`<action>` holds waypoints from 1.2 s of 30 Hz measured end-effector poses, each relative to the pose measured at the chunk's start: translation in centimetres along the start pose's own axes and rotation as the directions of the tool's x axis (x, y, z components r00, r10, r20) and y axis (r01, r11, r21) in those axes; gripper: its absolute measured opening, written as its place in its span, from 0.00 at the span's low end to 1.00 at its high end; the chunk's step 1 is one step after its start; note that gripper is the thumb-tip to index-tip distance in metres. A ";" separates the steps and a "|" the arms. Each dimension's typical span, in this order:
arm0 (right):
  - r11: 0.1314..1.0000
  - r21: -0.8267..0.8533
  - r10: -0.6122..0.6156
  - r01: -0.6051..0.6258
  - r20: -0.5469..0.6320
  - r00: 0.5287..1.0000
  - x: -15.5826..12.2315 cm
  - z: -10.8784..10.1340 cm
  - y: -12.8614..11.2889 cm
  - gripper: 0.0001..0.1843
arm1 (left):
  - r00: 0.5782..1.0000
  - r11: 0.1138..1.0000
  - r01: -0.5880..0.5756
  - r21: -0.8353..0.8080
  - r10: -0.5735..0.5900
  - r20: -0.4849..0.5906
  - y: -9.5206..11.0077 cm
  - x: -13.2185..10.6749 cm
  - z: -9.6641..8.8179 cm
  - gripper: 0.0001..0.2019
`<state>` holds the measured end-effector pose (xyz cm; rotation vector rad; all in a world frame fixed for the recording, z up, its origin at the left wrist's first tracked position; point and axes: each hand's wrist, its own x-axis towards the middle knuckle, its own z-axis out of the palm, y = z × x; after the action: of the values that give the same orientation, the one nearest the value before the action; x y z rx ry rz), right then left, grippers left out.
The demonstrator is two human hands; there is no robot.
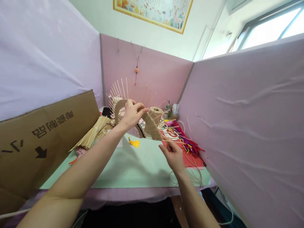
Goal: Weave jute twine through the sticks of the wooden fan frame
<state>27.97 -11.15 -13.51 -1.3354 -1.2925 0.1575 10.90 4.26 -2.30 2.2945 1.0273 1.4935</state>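
Note:
A curved cardboard arch [152,127] is held up above the table, with thin wooden sticks [126,87] fanning out from its outer edge. My left hand [133,113] grips the top of the arch, fingers and thumb closed over its rim. At the arch's lower right end is my right hand [174,155]; its fingers are curled at the lowest stick, the thumb pointing left. Part of that grip is hidden. Below the arch, a yellow tassel [135,143] lies on the pale green tabletop [140,167].
A bundle of wooden sticks [91,133] lies at left beside a large cardboard box panel [47,139]. Behind the arch stands a twine spool [156,111]. Colourful pipe cleaners [190,142], red sheets [193,162] and loose cord [195,177] are at right. Pink partitions [237,126] enclose the table.

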 end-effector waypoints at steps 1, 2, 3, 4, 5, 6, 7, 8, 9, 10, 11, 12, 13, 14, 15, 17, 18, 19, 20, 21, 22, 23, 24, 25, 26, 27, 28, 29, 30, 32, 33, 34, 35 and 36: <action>1.000 -0.008 -0.007 0.007 -0.039 0.999 0.2 0.5 0.0 0.21 | 1.000 1.000 0.009 -0.005 -0.009 -0.003 0.3 0.2 -0.1 0.11; 1.000 -0.011 -0.011 0.010 -0.081 0.997 0.5 1.0 0.0 0.21 | 1.000 1.000 0.018 -0.007 -0.018 -0.007 0.7 0.4 -0.2 0.11; 1.000 -0.011 -0.016 0.015 -0.123 0.992 0.8 1.5 -0.1 0.21 | 1.000 1.000 0.027 -0.007 -0.027 -0.014 1.0 0.6 -0.4 0.11; 1.000 -0.009 -0.025 0.024 -0.162 0.986 1.1 1.9 -0.2 0.20 | 0.999 0.999 0.037 -0.005 -0.037 -0.023 1.4 0.8 -0.6 0.11; 0.999 -0.005 -0.034 0.034 -0.198 0.980 1.4 2.3 -0.4 0.20 | 0.998 0.999 0.046 -0.002 -0.046 -0.032 1.7 1.1 -0.7 0.11; 0.999 0.002 -0.043 0.045 -0.230 0.972 1.7 2.7 -0.6 0.21 | 0.998 0.999 0.053 0.002 -0.053 -0.038 1.9 1.3 -0.8 0.12; 0.998 0.012 -0.050 0.055 -0.259 0.965 1.9 3.0 -0.9 0.21 | 0.997 0.998 0.056 0.005 -0.056 -0.044 2.1 1.6 -0.9 0.12; 0.998 0.027 -0.052 0.062 -0.283 0.958 2.2 3.3 -1.2 0.21 | 0.997 0.998 0.058 0.005 -0.057 -0.054 2.2 1.8 -1.0 0.12; 0.997 0.047 -0.049 0.067 -0.305 0.951 2.4 3.5 -1.6 0.22 | 0.996 0.998 0.055 -0.005 -0.055 -0.065 2.1 2.0 -0.9 0.12; 0.995 0.070 -0.045 0.071 -0.325 0.945 2.6 3.6 -1.9 0.22 | 0.996 0.999 0.045 -0.029 -0.047 -0.079 2.0 2.1 -0.9 0.11; 0.993 0.094 -0.041 0.077 -0.339 0.940 2.9 3.7 -2.3 0.22 | 0.994 0.998 0.027 -0.061 -0.033 -0.100 1.8 2.1 -0.8 0.10; 0.990 0.117 -0.038 0.084 -0.347 0.937 3.1 3.7 -2.6 0.22 | 0.991 0.995 -0.003 -0.100 -0.011 -0.133 1.6 2.0 -0.6 0.09; 0.986 0.136 -0.039 0.092 -0.349 0.936 3.4 3.7 -2.8 0.23 | 0.984 0.990 -0.046 -0.133 0.022 -0.179 1.3 1.7 -0.5 0.10; 0.984 0.149 -0.044 0.101 -0.344 0.938 3.7 3.6 -3.0 0.23 | 0.966 0.985 -0.106 -0.136 0.070 -0.250 1.1 1.4 -0.3 0.13; 0.981 0.158 -0.050 0.108 -0.334 0.941 4.0 3.5 -3.1 0.23 | 0.930 0.976 -0.185 -0.114 0.136 -0.342 0.9 1.0 -0.2 0.14; 0.978 0.170 -0.061 0.118 -0.310 0.949 4.5 3.3 -3.3 0.22 | 0.835 0.923 -0.384 0.030 0.361 -0.416 0.8 0.1 -0.1 0.11; 0.977 0.176 -0.062 0.119 -0.300 0.952 4.7 3.3 -3.3 0.21 | 0.789 0.872 -0.477 0.111 0.480 -0.384 0.8 -0.4 0.0 0.09; 0.976 0.180 -0.063 0.119 -0.293 0.954 4.9 3.2 -3.3 0.20 | 0.752 0.816 -0.552 0.172 0.576 -0.320 1.0 -0.7 -0.1 0.09; 0.976 0.183 -0.062 0.119 -0.290 0.955 5.0 3.2 -3.3 0.19 | 0.722 0.762 -0.613 0.209 0.647 -0.245 1.1 -1.0 -0.1 0.09; 0.976 0.183 -0.061 0.118 -0.287 0.956 5.1 3.2 -3.4 0.19 | 0.702 0.721 -0.653 0.230 0.691 -0.174 1.3 -1.2 -0.2 0.10; 0.976 0.181 -0.062 0.118 -0.285 0.957 5.1 3.2 -3.4 0.19 | 0.691 0.695 -0.677 0.243 0.713 -0.115 1.5 -1.2 -0.3 0.12; 0.977 0.176 -0.065 0.118 -0.281 0.958 5.2 3.2 -3.4 0.19 | 0.686 0.677 -0.690 0.256 0.725 -0.069 1.7 -1.2 -0.5 0.13; 0.978 0.169 -0.069 0.119 -0.276 0.959 5.2 3.1 -3.4 0.19 | 0.683 0.663 -0.695 0.277 0.729 -0.031 1.8 -1.1 -0.7 0.14; 0.980 0.161 -0.074 0.120 -0.270 0.960 5.3 3.1 -3.4 0.19 | 0.680 0.649 -0.698 0.303 0.734 -0.005 1.8 -1.0 -0.9 0.14; 0.981 0.154 -0.077 0.121 -0.263 0.962 5.3 3.0 -3.4 0.19 | 0.674 0.635 -0.699 0.329 0.739 0.004 1.8 -0.8 -1.1 0.14; 0.982 0.149 -0.079 0.120 -0.258 0.963 5.4 2.9 -3.4 0.19 | 0.672 0.631 -0.694 0.347 0.741 -0.004 1.7 -0.6 -1.4 0.14; 0.982 0.148 -0.077 0.117 -0.254 0.964 5.5 2.9 -3.4 0.18 | 0.678 0.641 -0.680 0.355 0.734 -0.027 1.6 -0.3 -1.6 0.13; 0.983 0.149 -0.072 0.112 -0.250 0.966 5.6 2.8 -3.4 0.18 | 0.695 0.667 -0.658 0.350 0.717 -0.058 1.5 -0.1 -1.8 0.13; 0.982 0.153 -0.067 0.107 -0.247 0.967 5.7 2.7 -3.3 0.19 | 0.719 0.700 -0.632 0.332 0.690 -0.085 1.4 0.1 -2.0 0.13; 0.981 0.165 -0.063 0.104 -0.238 0.969 5.8 2.6 -3.2 0.19 | 0.773 0.761 -0.581 0.290 0.627 -0.097 1.2 0.5 -2.3 0.16; 0.979 0.173 -0.065 0.107 -0.232 0.971 5.9 2.6 -3.1 0.18 | 0.794 0.779 -0.562 0.278 0.603 -0.083 1.1 0.6 -2.3 0.17; 0.978 0.179 -0.070 0.111 -0.222 0.973 5.9 2.5 -3.1 0.18 | 0.810 0.792 -0.546 0.274 0.582 -0.069 1.1 0.7 -2.3 0.17; 0.976 0.184 -0.074 0.114 -0.214 0.974 6.0 2.5 -3.0 0.18 | 0.827 0.805 -0.527 0.272 0.560 -0.057 1.1 0.8 -2.3 0.16; 0.975 0.188 -0.077 0.116 -0.203 0.976 6.1 2.5 -2.9 0.18 | 0.844 0.821 -0.504 0.269 0.534 -0.049 1.1 0.9 -2.3 0.15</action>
<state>26.78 -6.17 -8.45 -1.0861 -1.1417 0.0831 9.59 3.58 0.00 2.8623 0.6613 1.8057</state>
